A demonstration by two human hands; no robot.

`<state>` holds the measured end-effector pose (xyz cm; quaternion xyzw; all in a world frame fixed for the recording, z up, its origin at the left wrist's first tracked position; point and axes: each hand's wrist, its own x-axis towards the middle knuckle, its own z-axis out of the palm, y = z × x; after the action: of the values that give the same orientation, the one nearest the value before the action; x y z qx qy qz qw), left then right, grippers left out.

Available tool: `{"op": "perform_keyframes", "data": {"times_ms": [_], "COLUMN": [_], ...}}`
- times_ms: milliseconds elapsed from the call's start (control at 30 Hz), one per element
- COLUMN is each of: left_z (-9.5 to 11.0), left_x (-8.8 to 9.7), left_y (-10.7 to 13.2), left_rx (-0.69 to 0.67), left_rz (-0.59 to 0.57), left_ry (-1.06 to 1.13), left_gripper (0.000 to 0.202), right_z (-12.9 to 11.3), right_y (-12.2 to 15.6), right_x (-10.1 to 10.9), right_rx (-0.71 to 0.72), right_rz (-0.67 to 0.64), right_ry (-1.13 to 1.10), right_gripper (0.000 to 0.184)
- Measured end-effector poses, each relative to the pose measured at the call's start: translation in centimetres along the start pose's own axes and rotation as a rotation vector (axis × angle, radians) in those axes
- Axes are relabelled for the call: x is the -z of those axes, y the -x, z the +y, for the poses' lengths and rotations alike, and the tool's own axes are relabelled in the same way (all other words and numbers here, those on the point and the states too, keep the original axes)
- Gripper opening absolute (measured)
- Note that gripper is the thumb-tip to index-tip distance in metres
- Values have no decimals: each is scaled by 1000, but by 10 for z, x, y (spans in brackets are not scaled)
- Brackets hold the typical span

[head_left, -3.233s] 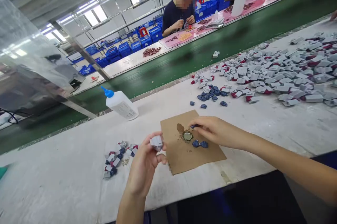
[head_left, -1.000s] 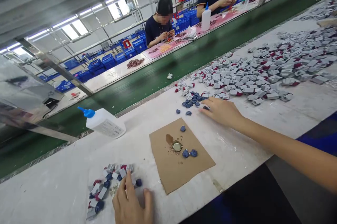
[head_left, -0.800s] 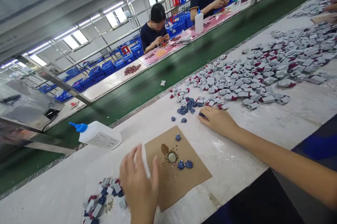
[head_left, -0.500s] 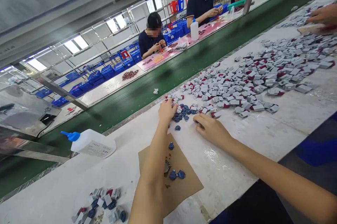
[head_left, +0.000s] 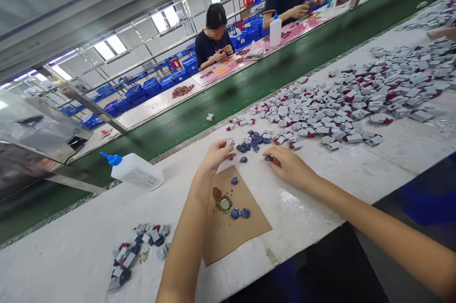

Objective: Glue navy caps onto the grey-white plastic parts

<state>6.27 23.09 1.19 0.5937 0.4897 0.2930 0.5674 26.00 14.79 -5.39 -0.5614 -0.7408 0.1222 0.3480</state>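
L hand [head_left: 215, 155] pinches a grey part [head_left: 230, 143] betw. thumb and fingers; R hand [head_left: 287, 164] is narrow too, w/ a blue bit [head_left: 269, 158] at its fingertips, low by the table. Can't tell if the bit touches the table. Both pcs sit either side of the blue pile [head_left: 252, 140], w/ a loose blue pc [head_left: 243, 159] just in front of it. Step in hand looks like picking up pcs, one per hand. Next move prob. calls for a firm, light pinch on both, w/ fingers kept clear of the loose blue pcs.

Nearer the body: card [head_left: 245, 241], w/ a cap [head_left: 224, 203], brown stain [head_left: 216, 193] & three blue pcs on it. Small mixed pile [head_left: 137, 246] L of card; bottle [head_left: 137, 170] upper L, blue-tipped. Big grey pile [head_left: 320, 108] to the R, green belt [head_left: 178, 132] beyond, co-workers [head_left: 213, 44] across it.
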Motion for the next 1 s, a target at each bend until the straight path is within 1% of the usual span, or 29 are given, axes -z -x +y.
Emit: {"op": "perform_keyframes", "data": {"times_ms": [100,200,300,333,400,467,600,667,733,833,933,1000], "left_z": [-6,-19,-32,-36,-43,-50,-64,-68,-71,-73,-75,-75], "left_x": [12,20,24,24,24,24,23,22,21,21,24,26], "left_y": [59,114,158,169,186,197,202,201,199,200,204,208], "left_rx": [40,113,155,151,119,78,48,40,32,14,-33,-42], "left_rz": [0,21,39,43,60,120,317,373,407,433,379,321], "left_ry": [223,410,596,687,842,889,802,802,810,840,974,1062], "left_gripper": [15,14,21,26,32,31,24,19,15,17,10,29], "right_z": [-19,-44,-57,-57,-53,-47,-46,-51,-59,-72,-86,-95], "right_y": [9,14,15,15,17,19,21,20,18,14,11,9], "right_x": [1,0,-5,-6,-9,-10,-6,-4,-3,-2,-3,-7], "right_rx": [33,97,217,256,306,298,200,159,125,35,-47,-39], "right_rz": [-93,-252,-442,-483,-512,-501,-493,-513,-532,-523,-489,-453], "right_ry": [-102,-181,-77,-18,95,204,367,354,265,51,-69,-66], "right_gripper": [16,17,19,21,24,26,31,32,31,25,21,20]}}
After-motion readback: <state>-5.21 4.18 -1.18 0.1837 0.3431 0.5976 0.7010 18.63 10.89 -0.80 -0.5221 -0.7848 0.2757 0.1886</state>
